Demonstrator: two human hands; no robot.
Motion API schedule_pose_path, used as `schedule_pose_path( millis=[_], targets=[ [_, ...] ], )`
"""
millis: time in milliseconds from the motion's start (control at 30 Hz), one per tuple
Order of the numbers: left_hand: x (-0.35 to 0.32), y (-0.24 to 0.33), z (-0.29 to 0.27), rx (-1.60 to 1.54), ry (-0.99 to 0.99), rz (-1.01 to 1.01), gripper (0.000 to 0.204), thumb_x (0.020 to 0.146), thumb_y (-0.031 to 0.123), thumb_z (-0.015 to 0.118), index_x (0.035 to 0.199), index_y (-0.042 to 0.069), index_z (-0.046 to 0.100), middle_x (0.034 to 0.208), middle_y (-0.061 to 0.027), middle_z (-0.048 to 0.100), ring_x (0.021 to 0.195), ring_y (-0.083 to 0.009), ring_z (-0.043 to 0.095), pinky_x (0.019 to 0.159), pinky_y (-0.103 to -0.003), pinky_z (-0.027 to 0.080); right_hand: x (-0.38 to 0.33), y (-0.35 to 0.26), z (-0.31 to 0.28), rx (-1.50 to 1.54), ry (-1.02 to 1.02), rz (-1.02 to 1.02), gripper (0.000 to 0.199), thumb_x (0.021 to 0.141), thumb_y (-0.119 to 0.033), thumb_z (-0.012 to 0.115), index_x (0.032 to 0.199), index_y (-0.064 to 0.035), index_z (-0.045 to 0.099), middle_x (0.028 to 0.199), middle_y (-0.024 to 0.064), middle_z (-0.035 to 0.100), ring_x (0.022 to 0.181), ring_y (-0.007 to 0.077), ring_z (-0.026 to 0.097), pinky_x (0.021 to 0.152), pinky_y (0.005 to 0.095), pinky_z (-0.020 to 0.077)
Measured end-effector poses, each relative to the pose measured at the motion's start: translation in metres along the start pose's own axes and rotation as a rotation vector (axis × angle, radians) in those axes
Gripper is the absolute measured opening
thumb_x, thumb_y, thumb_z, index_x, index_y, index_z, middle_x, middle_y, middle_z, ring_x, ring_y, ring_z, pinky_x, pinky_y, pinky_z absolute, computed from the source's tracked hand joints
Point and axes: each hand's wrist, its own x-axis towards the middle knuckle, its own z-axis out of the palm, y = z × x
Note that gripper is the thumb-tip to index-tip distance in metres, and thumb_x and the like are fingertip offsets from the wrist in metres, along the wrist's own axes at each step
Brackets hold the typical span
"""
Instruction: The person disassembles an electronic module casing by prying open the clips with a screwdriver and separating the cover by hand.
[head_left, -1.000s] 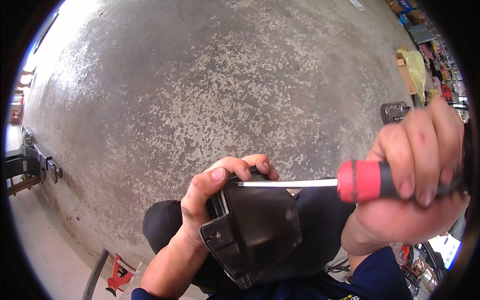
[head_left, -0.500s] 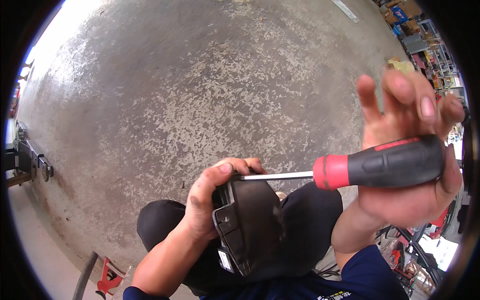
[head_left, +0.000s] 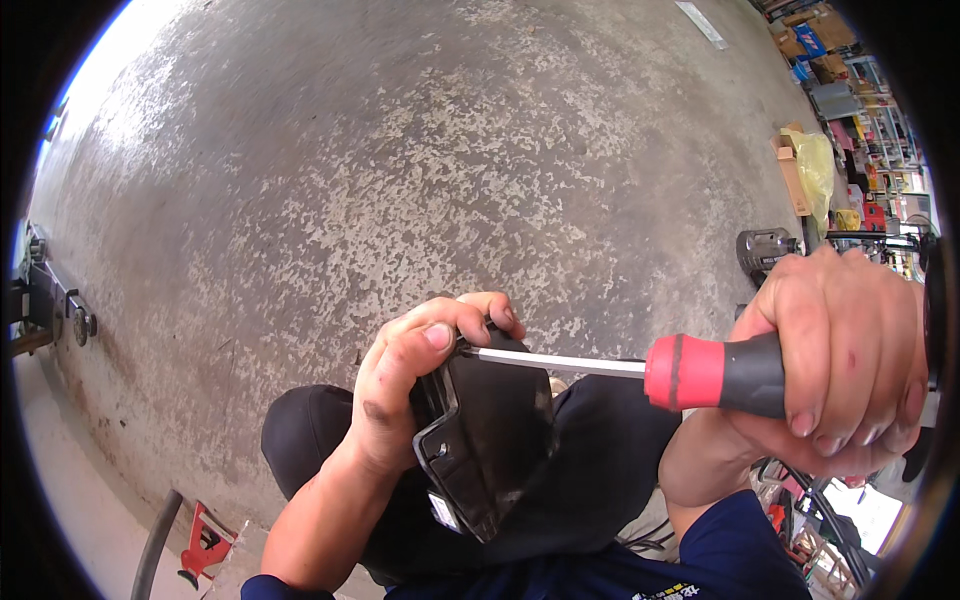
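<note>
- Far left, low: red stand on the floor, well apart from the hands.
- Left hand: clamped on the upper left end of the black housing, thumb near side, fingers over the far edge. Same hold as half a second ago.
- Housing: tilted, held above the dark-trousered legs. White label shows at its lower left; it didn't a second ago, so the part has been turned a bit.
- Screwdriver: shaft runs left, tip at the housing's upper edge right by the left thumb. Same spot across all three frames. Can't tell if it's seated in anything.
- Behind, on the right: dark cylindrical tool and yellow bag, neither in use.
- Right hand: main change. Fingers were spread half a second ago, handle across the palm; now wrapped round it. Reads as a re-grip, driver back under control, work still at the same point.
</note>
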Motion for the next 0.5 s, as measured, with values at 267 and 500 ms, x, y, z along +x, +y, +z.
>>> schedule_pose_path(
  millis=[267, 500],
  targets=[
    [-0.005, 0.005, 0.002, 0.031, -0.114, -0.098, 0.041, 0.087, 0.033, 0.049, 0.093, -0.004, 0.065, 0.109, -0.0196, 0.062, 0.106, -0.0275, 0.056, 0.099, -0.037, 0.040, 0.008, -0.001, -0.003, 0.169, -0.171, 0.065, 0.028, 0.082, -0.022, 0.061, 0.062, -0.0017, 0.062, 0.051, 0.0084, 0.054, 0.037, 0.0169, 0.049, 0.039, 0.0281, 0.0453],
    [-0.008, 0.011, -0.002, 0.446, -0.078, 0.074, 0.026, 0.084, 0.022, 0.062, 0.095, -0.002, 0.066, 0.109, -0.0121, 0.058, 0.100, -0.0188, 0.054, 0.092, -0.033, 0.040, -0.025, -0.080, 0.001, -1.541, -0.045, 0.735, 0.071, 0.074, -0.067, 0.068, 0.094, 0.0014, 0.069, 0.075, 0.0097, 0.068, 0.062, 0.0162, 0.061, 0.056, 0.0267, 0.0448]
  ],
)
